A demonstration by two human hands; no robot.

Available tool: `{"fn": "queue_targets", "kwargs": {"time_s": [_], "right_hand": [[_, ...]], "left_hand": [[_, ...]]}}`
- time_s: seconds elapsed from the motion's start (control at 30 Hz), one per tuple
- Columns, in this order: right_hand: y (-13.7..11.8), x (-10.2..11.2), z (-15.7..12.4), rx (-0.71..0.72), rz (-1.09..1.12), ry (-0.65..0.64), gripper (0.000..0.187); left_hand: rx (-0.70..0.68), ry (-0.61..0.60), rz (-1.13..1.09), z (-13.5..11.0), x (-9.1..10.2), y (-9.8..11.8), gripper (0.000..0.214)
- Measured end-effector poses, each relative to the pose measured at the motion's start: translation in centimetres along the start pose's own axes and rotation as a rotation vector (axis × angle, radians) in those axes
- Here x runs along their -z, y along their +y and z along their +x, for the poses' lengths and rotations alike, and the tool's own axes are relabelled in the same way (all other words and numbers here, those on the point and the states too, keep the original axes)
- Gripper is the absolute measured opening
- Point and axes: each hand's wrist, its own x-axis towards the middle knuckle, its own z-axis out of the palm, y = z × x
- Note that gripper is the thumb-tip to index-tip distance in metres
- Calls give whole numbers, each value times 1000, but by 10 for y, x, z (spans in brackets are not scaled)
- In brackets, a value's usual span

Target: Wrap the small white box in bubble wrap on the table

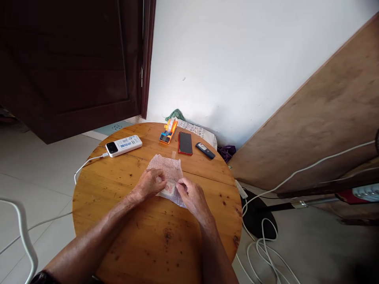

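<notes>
A sheet of bubble wrap (169,165) lies on the round wooden table in front of me. On or under its near part is a small pale packet with red print (169,188); which of the two I cannot tell. My left hand (150,182) is at the wrap's left side, its fingers curled and closed on the plastic. At the right side my right hand (192,194) pinches the wrap's edge between thumb and fingertips. The fingers partly cover the packet's surroundings.
Behind the wrap stand an orange and blue tape dispenser (168,132), a red-edged phone (185,143) and a dark remote (205,150). A white power bank (124,146) with a cable lies at left. White cables (266,252) coil on the floor at right.
</notes>
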Motion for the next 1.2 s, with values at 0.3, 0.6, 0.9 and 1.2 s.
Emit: {"fn": "queue_targets", "kwargs": {"time_s": [0.3,0.6,0.9,1.2], "right_hand": [[8,-3,-4,9,-21,37,14],[8,-13,-3,152,-114,216,18],[-2,-20,-2,443,-106,301,19],[-6,-12,-6,390,-98,99,16]], "left_hand": [[32,-26,-93,-4,3,2,6],[64,-15,-124,-3,-1,-2,6],[57,-3,-121,-2,-5,-7,5],[80,-34,-145,-1,-3,-7,7]]}}
